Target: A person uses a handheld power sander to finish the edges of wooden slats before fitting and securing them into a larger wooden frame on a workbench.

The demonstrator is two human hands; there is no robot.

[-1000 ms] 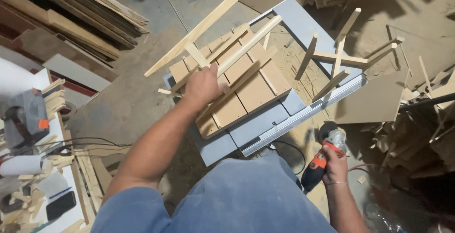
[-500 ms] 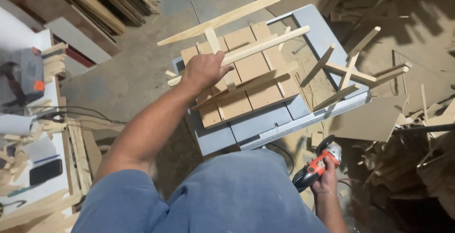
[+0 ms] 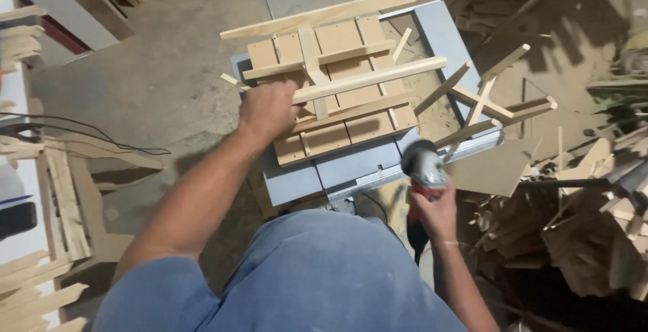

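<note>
While the left hand [image 3: 268, 109] clamps a slat of the wooden frame [image 3: 331, 89] on the worktop [image 3: 439, 28], the right hand [image 3: 435, 214] grips a grinder [image 3: 422, 163] just beside it, not yet touching wood.

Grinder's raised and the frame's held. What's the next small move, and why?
Probably ease the angle grinder toward the wooden frame. The right hand holds it at the grey table edge, short of the wood, while the left hand grips a slat.
</note>
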